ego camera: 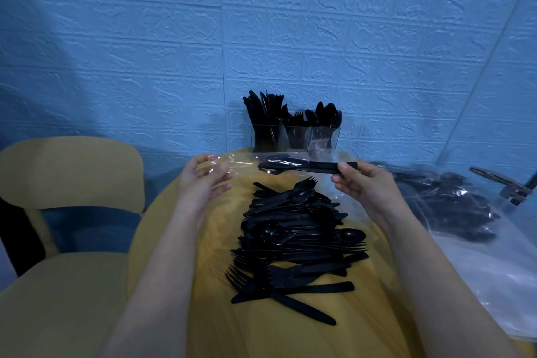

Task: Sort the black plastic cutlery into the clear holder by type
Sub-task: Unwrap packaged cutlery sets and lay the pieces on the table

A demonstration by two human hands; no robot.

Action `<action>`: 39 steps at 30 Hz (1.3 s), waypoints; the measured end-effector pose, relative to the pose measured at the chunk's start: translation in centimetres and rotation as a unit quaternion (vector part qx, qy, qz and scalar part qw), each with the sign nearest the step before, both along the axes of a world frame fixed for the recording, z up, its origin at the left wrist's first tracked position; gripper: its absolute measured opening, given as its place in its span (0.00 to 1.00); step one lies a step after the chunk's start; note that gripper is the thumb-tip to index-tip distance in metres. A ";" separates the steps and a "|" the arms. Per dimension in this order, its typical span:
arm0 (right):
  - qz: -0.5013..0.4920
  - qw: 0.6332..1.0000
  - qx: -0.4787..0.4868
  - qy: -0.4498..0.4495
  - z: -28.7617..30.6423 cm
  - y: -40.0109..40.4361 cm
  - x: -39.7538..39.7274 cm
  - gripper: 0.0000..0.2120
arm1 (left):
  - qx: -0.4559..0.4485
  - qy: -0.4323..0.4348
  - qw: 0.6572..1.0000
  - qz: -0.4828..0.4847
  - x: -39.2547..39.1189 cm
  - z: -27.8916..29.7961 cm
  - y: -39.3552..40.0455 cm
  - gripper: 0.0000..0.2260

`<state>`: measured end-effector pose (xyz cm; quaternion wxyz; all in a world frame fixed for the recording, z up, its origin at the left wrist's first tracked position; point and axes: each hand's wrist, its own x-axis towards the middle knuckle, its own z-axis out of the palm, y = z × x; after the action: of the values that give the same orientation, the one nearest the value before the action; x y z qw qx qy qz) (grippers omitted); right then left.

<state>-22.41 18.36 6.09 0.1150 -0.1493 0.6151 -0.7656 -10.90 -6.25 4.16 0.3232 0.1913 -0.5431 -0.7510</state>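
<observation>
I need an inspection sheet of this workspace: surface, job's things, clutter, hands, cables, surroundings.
Surface: round yellow table, partly covered.
Job's things: clear holder at the far edge, three compartments filled with black cutlery; loose cutlery pile in the middle; wrapped cutlery set held above the table.
Clutter: plastic bags of cutlery on the right.
Hands: left hand pinches the clear wrapper; right hand grips the set's handle end.
Cables: nothing seen.
Surroundings: blue brick-pattern wall; yellow chair at left.
</observation>
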 end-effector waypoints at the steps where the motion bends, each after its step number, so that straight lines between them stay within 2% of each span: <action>1: -0.005 1.000 0.001 0.002 -0.1 0.1 -0.1 0.02 | -0.003 0.002 1.000 0.020 0.1 -0.1 -0.1 0.07; 3: -0.023 1.000 -0.006 -0.002 -0.3 0.3 -0.3 0.03 | 0.014 0.019 0.997 0.069 0.2 -0.2 -0.4 0.05; 7: -0.057 0.997 -0.035 -0.029 -0.7 0.8 -0.6 0.04 | 0.073 0.072 0.977 0.186 0.5 -0.3 -1.3 0.09; 10: -0.031 0.999 -0.014 -0.028 -0.3 0.9 -0.6 0.04 | 0.107 0.099 0.962 0.232 0.4 -0.4 -1.5 0.10; 15: 0.089 0.983 0.158 0.025 0.5 0.6 0.3 0.05 | 0.051 0.071 0.983 0.164 -0.2 -0.3 -0.2 0.10; 19: 0.109 0.945 0.296 0.087 0.5 0.5 0.7 0.04 | 0.010 0.057 0.992 0.115 -0.5 -0.2 0.6 0.09; 22: 0.098 0.925 0.349 0.111 0.6 0.7 0.7 0.04 | -0.013 0.037 0.995 0.090 -0.7 -0.4 0.8 0.08; 27: 0.071 0.905 0.384 0.168 0.8 0.7 1.0 0.06 | -0.049 0.027 0.997 0.061 -0.9 -0.5 1.5 0.07; 30: -0.018 0.909 0.357 0.215 0.9 0.3 0.8 0.07 | -0.055 0.036 0.997 0.042 -0.9 -0.3 2.1 0.07; 34: -0.166 0.908 0.262 0.281 0.7 -0.3 0.4 0.07 | -0.090 0.032 0.995 0.015 -0.8 0.1 2.7 0.07; 36: -0.197 0.888 0.228 0.348 0.9 -0.3 0.6 0.11 | -0.141 0.020 0.990 0.012 -0.7 0.2 2.9 0.07; 37: -0.197 0.866 0.235 0.395 1.0 -0.3 0.8 0.13 | -0.166 0.017 0.986 0.005 -0.7 0.3 3.0 0.08; 39: -0.173 0.797 0.299 0.495 1.0 -0.5 0.9 0.17 | -0.216 0.011 0.976 -0.025 -0.6 0.3 3.2 0.08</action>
<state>-21.50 17.82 7.07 -0.3005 -0.3574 0.8023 -0.3719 -11.46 -3.09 4.42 0.3436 0.0954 -0.6936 -0.6260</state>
